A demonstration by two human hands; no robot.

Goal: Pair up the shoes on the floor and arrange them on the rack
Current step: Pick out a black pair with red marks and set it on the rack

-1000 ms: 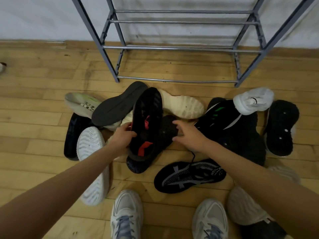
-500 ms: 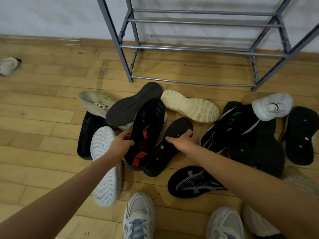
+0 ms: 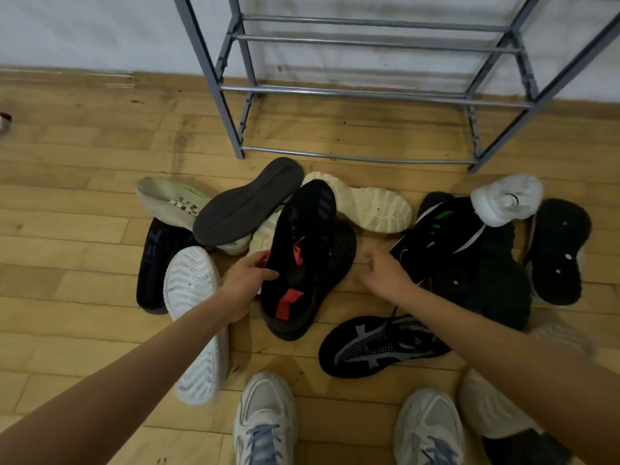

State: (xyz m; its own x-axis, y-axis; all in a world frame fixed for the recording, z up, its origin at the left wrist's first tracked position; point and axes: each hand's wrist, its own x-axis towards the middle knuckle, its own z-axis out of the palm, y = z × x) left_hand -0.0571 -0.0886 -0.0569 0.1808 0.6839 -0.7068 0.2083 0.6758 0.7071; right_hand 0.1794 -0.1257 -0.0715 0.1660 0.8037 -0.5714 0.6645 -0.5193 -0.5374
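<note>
Left fingers curl round the edge of a black shoe with red marks. The left hand grips it, frame centre, tipped on the pile. Right fingers are loosely bent and blurred. The right hand looks empty, over bare floor just right of that shoe and near a black shoe with green stripes.

Step, as judged: pairing, at the start. 1 shoe is picked and its mate is being sought. A black mesh-soled shoe lies under the held shoe, touching it. It is the likely match, but no red shows on it, so unsure. The next move calls for the right hand to close on the mate, check the markings agree, then carry both up to a rail.

Counts:
- Hands: 2.
- Rack: 1, upper frame against the wall, 0 shoes seen on it.
- Loose shoes on the floor: roughly 9 dark and 5 or 6 light. Overlaps block an exact count.
- Pale sneakers on the person's feet: 2, bottom edge, not part of the pile.
- A white sole-up shoe lies under the left forearm.
</note>
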